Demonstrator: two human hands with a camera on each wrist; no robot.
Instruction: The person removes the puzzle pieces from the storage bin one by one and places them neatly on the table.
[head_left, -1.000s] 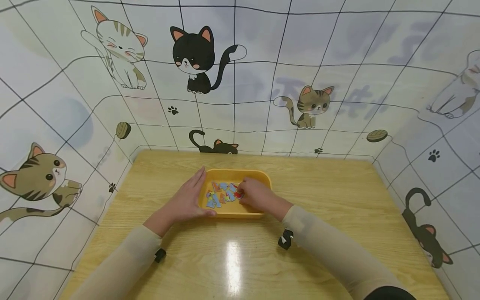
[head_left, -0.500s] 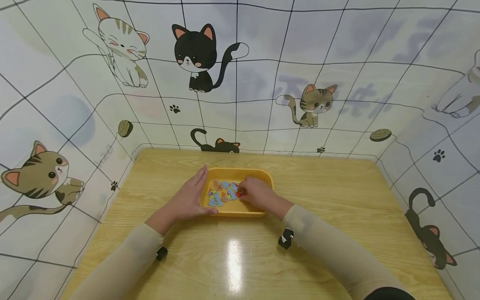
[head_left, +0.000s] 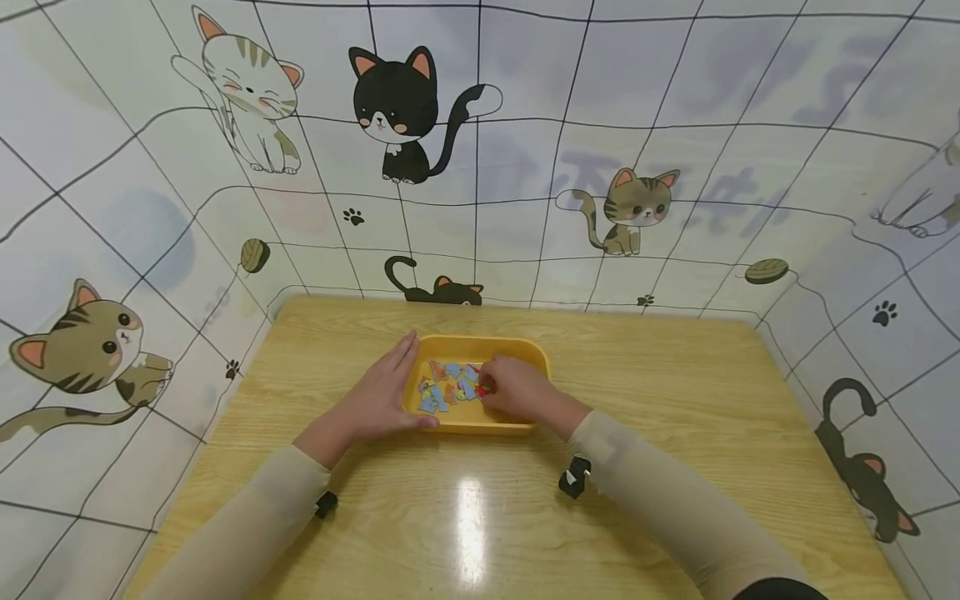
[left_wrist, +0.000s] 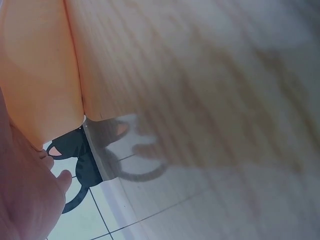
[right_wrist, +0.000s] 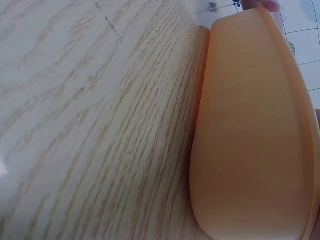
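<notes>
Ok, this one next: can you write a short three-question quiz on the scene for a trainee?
1. Which hand reaches into the yellow tray?

2. True or false: the left hand is at the left end of the yellow tray.

3. In the head view, which colours show among the small pieces in the yellow tray?
A. Black and brown
B. Blue and orange
C. Purple and grey

Key: 1. The right hand. 2. True. 3. B.

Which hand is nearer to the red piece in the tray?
The right. The right hand is in the tray, fingertips at the red piece; the left hand is at the tray's left end, beyond the other pieces.
</notes>
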